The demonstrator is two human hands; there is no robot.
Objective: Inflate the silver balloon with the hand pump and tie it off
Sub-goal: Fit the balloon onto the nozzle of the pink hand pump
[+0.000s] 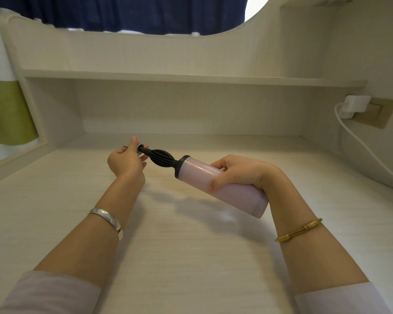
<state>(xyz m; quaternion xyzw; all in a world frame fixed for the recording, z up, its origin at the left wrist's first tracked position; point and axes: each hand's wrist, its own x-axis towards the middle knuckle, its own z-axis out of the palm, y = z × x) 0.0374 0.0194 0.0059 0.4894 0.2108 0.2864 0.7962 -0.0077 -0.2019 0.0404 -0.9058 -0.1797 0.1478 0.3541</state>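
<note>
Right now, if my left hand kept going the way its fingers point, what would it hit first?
Probably the desk's back wall. The left hand, pinching the balloon at the pump nozzle, points up and away; nothing else shows ahead, though depth is unclear.

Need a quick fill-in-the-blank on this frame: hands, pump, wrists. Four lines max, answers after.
1. The right hand grips the pump's pale ____.
2. The left hand pinches something at the tip of the pump's black ____ end.
3. The left wrist wears a ____ bangle.
4. The pump is held ____ the desk, not resting on it.

Answers: barrel; nozzle; silver; above
</note>
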